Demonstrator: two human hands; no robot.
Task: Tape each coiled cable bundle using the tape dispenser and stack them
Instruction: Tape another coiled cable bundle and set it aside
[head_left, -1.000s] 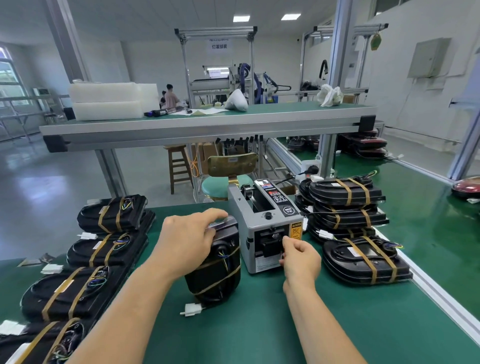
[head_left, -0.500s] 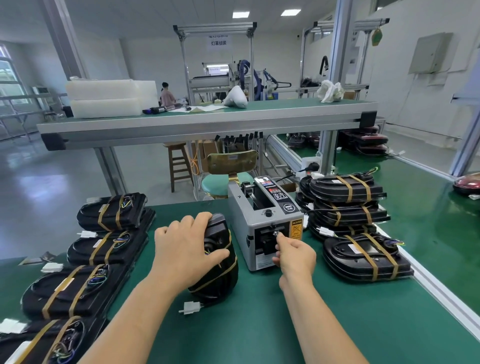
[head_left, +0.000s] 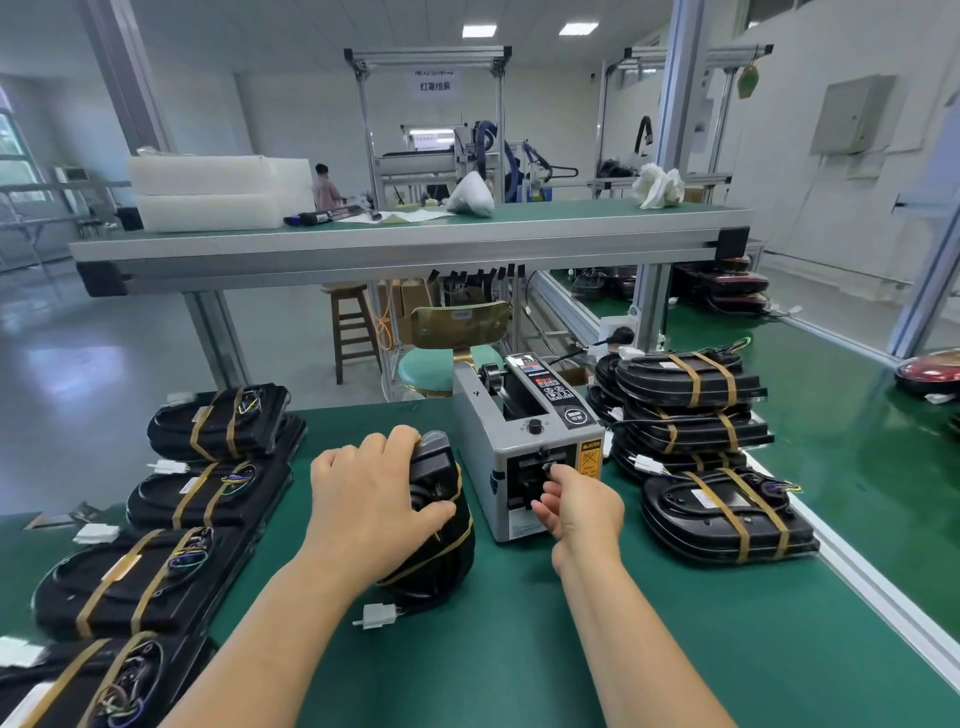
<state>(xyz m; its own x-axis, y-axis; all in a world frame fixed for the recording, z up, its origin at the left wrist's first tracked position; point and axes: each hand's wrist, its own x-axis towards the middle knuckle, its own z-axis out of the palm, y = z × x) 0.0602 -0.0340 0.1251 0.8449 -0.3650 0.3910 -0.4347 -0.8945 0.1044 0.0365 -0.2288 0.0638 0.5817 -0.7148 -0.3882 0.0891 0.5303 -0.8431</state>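
At the left edge, a row of taped bundles (head_left: 208, 493) is laid from far to near on the green bench (head_left: 519, 665), the nearest one cut off by the frame's corner so that only part of its brown bands and wires is seen. Right of the row, the left hand (head_left: 371, 499) is shown from behind, its fingers curled over the top of a cable bundle (head_left: 436, 556) and its thumb laid across the face. The bundle is gripped standing on edge on the bench, just left of the tape dispenser (head_left: 524, 431), and much of it is hidden by the hand. A white connector (head_left: 376, 616) lies at its foot. The dispenser's outlet is partly covered by the right hand (head_left: 579, 512), whose fingers are curled, the index tip brought to the slot. Whether a strip of tape is pinched there cannot be told. Both forearms are cut off by the lower edge. Further right, a stack (head_left: 685, 410) of banded bundles is piled beside the dispenser, with a single bundle (head_left: 722, 514) laid flat nearer.
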